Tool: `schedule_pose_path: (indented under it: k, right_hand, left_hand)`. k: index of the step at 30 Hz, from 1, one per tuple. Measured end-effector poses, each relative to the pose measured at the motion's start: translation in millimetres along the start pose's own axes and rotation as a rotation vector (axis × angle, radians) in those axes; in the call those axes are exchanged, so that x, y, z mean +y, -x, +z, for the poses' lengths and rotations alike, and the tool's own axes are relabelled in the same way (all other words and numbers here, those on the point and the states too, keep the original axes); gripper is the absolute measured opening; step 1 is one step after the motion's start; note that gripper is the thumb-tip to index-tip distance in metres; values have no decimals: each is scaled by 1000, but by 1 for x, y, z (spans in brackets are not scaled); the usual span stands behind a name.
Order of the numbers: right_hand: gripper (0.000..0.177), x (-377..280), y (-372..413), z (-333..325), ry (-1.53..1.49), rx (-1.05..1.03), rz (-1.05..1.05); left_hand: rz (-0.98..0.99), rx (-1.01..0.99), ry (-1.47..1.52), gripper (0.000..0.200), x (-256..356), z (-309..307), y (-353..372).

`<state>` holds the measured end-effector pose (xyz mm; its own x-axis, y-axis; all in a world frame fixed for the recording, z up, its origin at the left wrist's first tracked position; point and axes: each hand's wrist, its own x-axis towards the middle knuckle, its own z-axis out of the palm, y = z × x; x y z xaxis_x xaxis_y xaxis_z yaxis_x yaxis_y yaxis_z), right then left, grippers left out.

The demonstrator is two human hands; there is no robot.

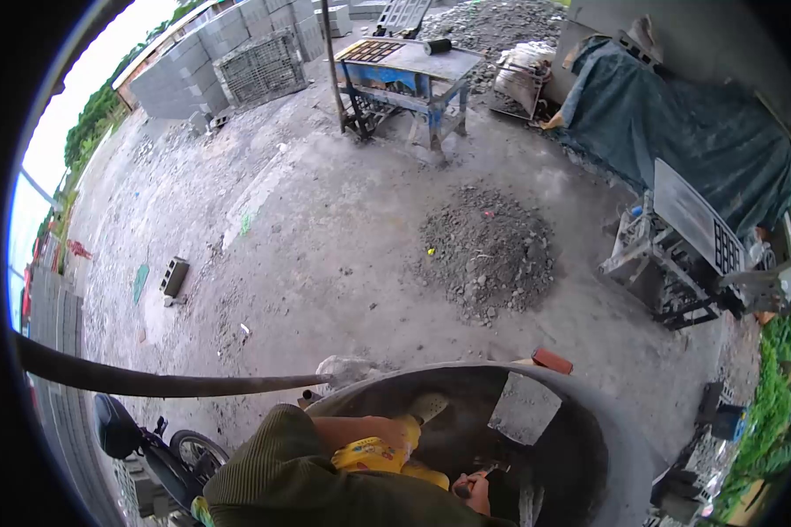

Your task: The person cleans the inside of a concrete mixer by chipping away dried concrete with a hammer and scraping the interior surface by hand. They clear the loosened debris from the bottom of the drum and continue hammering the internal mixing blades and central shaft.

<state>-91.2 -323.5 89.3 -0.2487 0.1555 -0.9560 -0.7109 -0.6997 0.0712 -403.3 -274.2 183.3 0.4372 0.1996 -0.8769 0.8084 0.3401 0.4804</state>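
Toward the bottom centre, my right hand (476, 494) is closed round the handle of a small hand tool with a metal end (498, 466). Its exact kind is too small to make out. The hand is inside a big round grey tub (626, 439), low against its dark interior. A pale rough slab (526, 408) leans inside the tub, above and right of the hand. Left of the hand are a yellow patterned cloth (369, 455), a light clog (429, 406) and dark green ribbed clothing (272, 470). My left hand does not show.
A red brick (552, 360) touches the tub's far rim. Beyond lies a gravel heap (488, 250). A pole (176, 383) crosses at left above a motorbike (163, 452). Farther off are a blue-sided table (404, 70), a metal frame (677, 255) and stacked blocks (180, 75).
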Motion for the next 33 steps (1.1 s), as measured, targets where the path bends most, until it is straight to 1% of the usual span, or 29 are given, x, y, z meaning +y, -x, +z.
schedule_pose_path:
  k: [2,5,6,9,11,12,14,15,17,18,19,21,23,24,25,27,28,30,32,33]
  right_hand:
    - [9,-5,17,13,220,-10,-258]
    - [7,-30,47,44,557,71,-261]
    - [7,-37,43,43,525,102,-253]
    - [7,-69,24,45,448,109,-125]
    - [7,-81,26,52,436,40,-40]
    - [6,-84,33,55,482,-8,-62]
    - [10,-70,72,94,572,-104,-101]
    - [9,-68,75,98,558,-113,-74]
    - [11,-77,77,99,521,-130,-25]
    - [13,-82,74,97,510,-116,6]
    - [15,-87,70,93,497,-104,35]
    - [19,-86,78,82,500,-80,59]
    - [23,-79,97,84,542,-59,53]
    - [21,-75,104,86,660,47,29]
    - [18,-81,99,72,679,39,67]
    - [13,-88,87,47,715,21,145]
    - [14,-89,91,35,697,-12,100]
    - [17,-71,140,35,654,-80,11]
    - [19,-41,211,56,1433,-224,-692]
    - [17,-42,208,40,1497,-227,-763]
  left_hand:
    - [-22,106,154,71,-12,22,18]
    - [-72,227,308,77,-38,51,21]
    - [-59,235,377,79,-53,60,6]
    - [-71,320,501,91,-52,72,16]
    - [-78,308,552,92,-45,74,28]
    - [-80,303,577,92,-39,73,32]
    - [-75,308,631,90,-32,75,33]
    - [-79,306,656,90,-29,77,34]
    - [-81,292,577,85,-20,79,26]
    - [-113,280,514,81,-4,74,43]
    - [-155,248,446,81,-3,75,27]
    - [-154,309,401,76,0,78,14]
    - [-81,170,390,82,8,65,19]
    - [-64,172,370,80,18,59,31]
    - [-68,209,362,75,21,59,29]
    - [-53,226,372,71,5,63,-8]
    - [-62,224,368,70,2,66,-19]
    - [-85,220,351,68,8,57,-3]
    - [-104,294,320,68,21,52,21]
    - [-111,327,302,67,29,49,34]
